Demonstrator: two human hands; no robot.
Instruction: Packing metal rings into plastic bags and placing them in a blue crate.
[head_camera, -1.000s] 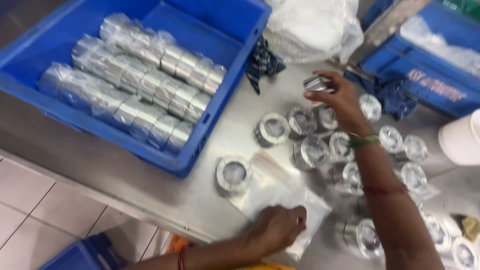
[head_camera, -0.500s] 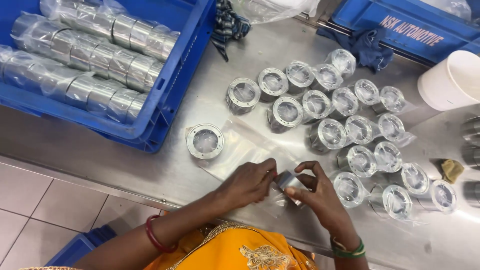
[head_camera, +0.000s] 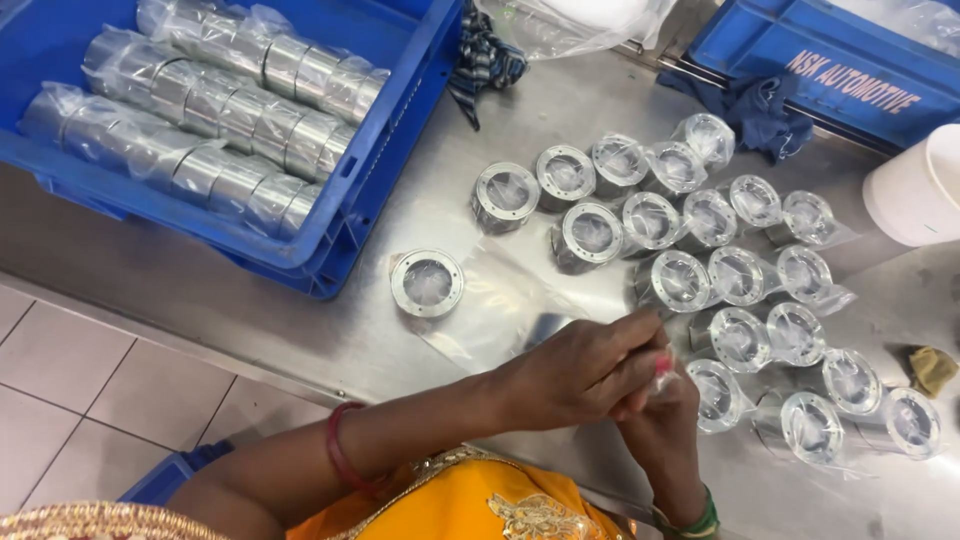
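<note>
Filling the blue crate (head_camera: 370, 215), bagged metal cylinders (head_camera: 215, 100); both hands (head_camera: 600, 375) pinch clear plastic.

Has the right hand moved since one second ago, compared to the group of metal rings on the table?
Yes. The right hand came back from the far side of the metal rings to the near table edge, where it meets the left hand.

Tabletop (head_camera: 480, 130): brushed steel, dull sheen. Metal rings (head_camera: 680, 280), centre right: polished, glossy, in clear crinkled plastic bags. Crate (head_camera: 400, 130), upper left: smooth blue plastic. Rag (head_camera: 760, 110): matt blue cloth.
</note>
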